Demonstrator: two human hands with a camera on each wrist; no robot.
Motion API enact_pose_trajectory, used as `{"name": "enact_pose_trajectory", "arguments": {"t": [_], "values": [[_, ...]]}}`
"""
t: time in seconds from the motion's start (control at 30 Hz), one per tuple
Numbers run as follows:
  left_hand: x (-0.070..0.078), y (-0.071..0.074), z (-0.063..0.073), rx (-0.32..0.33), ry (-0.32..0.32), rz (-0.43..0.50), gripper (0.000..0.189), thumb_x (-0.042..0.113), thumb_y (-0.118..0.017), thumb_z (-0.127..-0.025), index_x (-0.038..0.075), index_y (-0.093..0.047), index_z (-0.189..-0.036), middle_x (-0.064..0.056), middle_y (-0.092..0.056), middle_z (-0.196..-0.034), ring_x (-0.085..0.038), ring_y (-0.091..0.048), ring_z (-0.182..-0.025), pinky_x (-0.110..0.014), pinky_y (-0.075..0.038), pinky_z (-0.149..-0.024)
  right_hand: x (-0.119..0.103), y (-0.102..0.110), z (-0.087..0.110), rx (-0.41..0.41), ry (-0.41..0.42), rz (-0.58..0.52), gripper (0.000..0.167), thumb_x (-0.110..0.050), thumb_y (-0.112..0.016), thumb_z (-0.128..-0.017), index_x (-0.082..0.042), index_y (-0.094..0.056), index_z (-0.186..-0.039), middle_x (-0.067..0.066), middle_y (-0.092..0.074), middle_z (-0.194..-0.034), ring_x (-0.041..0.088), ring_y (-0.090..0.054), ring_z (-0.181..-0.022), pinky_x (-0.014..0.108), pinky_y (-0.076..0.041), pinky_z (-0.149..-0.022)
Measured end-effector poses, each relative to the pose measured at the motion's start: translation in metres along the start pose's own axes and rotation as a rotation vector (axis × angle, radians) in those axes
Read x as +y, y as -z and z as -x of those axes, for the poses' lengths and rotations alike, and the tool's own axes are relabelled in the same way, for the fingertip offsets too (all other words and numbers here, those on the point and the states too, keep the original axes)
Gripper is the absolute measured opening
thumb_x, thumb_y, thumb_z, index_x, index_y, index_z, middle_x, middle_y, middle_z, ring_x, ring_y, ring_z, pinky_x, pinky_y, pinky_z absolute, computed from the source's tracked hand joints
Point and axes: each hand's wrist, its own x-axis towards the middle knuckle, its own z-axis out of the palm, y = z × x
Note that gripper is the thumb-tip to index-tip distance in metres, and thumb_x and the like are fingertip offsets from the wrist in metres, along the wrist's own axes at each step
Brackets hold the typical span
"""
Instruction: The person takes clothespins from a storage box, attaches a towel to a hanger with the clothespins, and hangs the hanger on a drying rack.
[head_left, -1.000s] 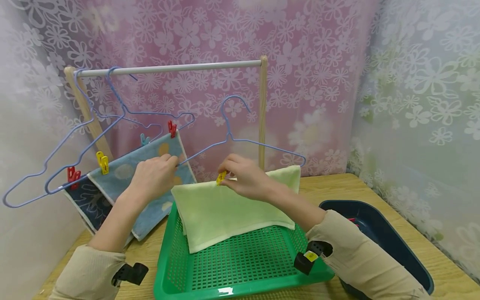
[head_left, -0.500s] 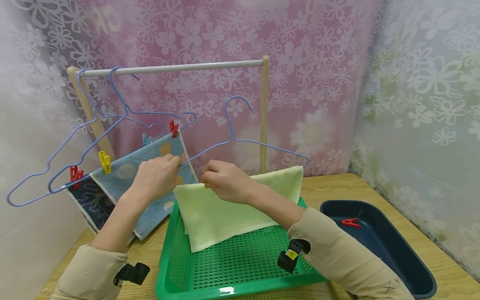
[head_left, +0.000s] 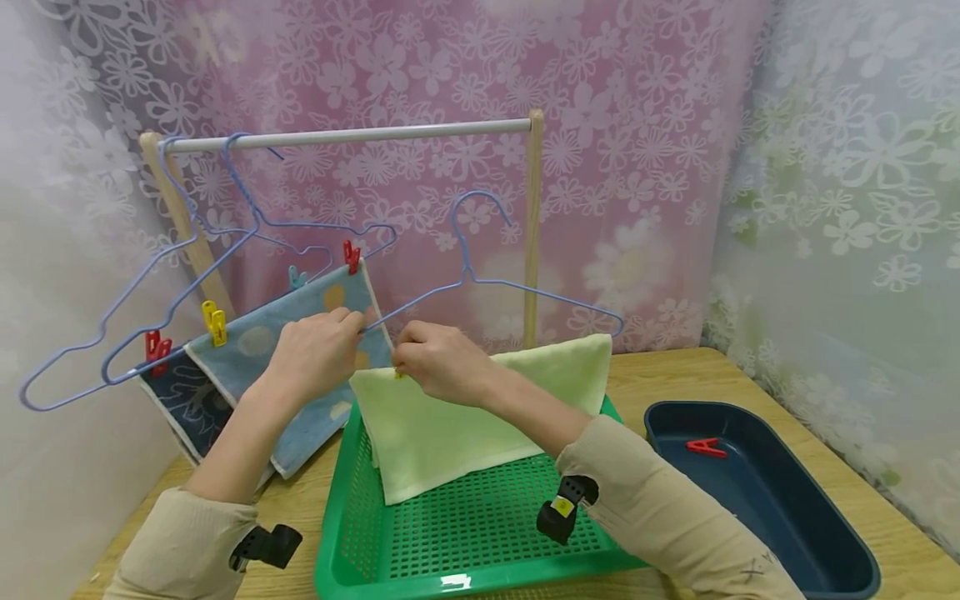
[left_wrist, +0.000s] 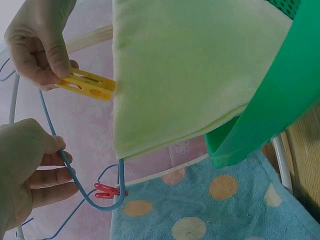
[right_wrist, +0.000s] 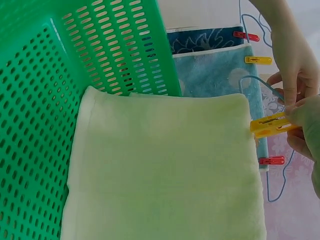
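Note:
A blue wire hanger (head_left: 467,271) is held at its left shoulder by my left hand (head_left: 318,354), thumb and fingers around the wire. Over its bottom bar hangs a folded pale yellow-green towel (head_left: 457,429), whose lower part reaches into the green basket (head_left: 457,581). My right hand (head_left: 446,362) pinches a yellow clothespin (left_wrist: 92,85) between thumb and fingers. The clothespin's tip meets the towel's top edge near its left corner, plain in the right wrist view; whether it bites the bar as well, I cannot tell.
Left, a rack with a metal rail (head_left: 360,134) carries two hangers with a dotted blue towel (head_left: 307,396) and a dark patterned towel (head_left: 183,392), clipped by clothespins. Right, a dark blue tub (head_left: 780,492) contains a red clothespin (head_left: 706,447).
My right hand has moved left along the towel's top edge with the yellow clothespin. Its sleeve has uncovered the red clothespin in the tub. My left hand keeps its grip on the hanger.

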Motion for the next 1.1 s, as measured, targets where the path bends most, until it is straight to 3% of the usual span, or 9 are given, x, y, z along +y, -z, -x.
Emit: {"name": "enact_pose_trajectory", "arguments": {"t": [0.4,0.6,0.83,1.1], "values": [[0.002,-0.001,0.001,0.021,-0.018,0.013,0.013,0.003,-0.061,-0.084,0.004,-0.053,-0.075,-0.004,-0.046,-0.064,-0.015,-0.034,-0.045,-0.028,-0.029,-0.039,-0.002,-0.013,-0.008,0.071,-0.046,-0.066,0.005,-0.001,-0.069,-0.080,-0.005,-0.071,-0.080,0.003,-0.059,-0.082,0.011,-0.056,-0.069,0.012,-0.040,-0.063],[0.001,-0.001,0.002,0.033,-0.023,0.005,0.009,0.001,-0.061,-0.084,0.004,-0.055,-0.078,-0.004,-0.047,-0.064,-0.015,-0.035,-0.045,-0.028,-0.029,-0.039,-0.005,-0.017,-0.011,0.030,-0.054,-0.072,0.008,0.001,-0.066,-0.082,-0.004,-0.071,-0.082,0.005,-0.058,-0.082,0.013,-0.055,-0.070,0.013,-0.040,-0.063],[0.001,-0.003,0.003,0.053,-0.042,0.004,0.017,-0.003,-0.059,-0.082,0.006,-0.049,-0.072,-0.001,-0.037,-0.058,-0.014,-0.028,-0.043,-0.026,-0.021,-0.040,-0.008,-0.022,-0.011,-0.006,-0.045,-0.008,0.010,0.002,-0.063,-0.084,-0.005,-0.070,-0.081,0.004,-0.056,-0.081,0.013,-0.053,-0.069,0.015,-0.039,-0.061],[0.001,-0.004,0.004,0.051,-0.045,-0.016,0.013,-0.004,-0.060,-0.081,0.004,-0.052,-0.075,-0.003,-0.042,-0.061,-0.014,-0.031,-0.044,-0.026,-0.024,-0.039,-0.009,-0.026,-0.014,-0.037,-0.067,0.005,0.010,0.003,-0.063,-0.084,-0.004,-0.070,-0.083,0.005,-0.057,-0.081,0.014,-0.053,-0.071,0.017,-0.040,-0.062]]}}
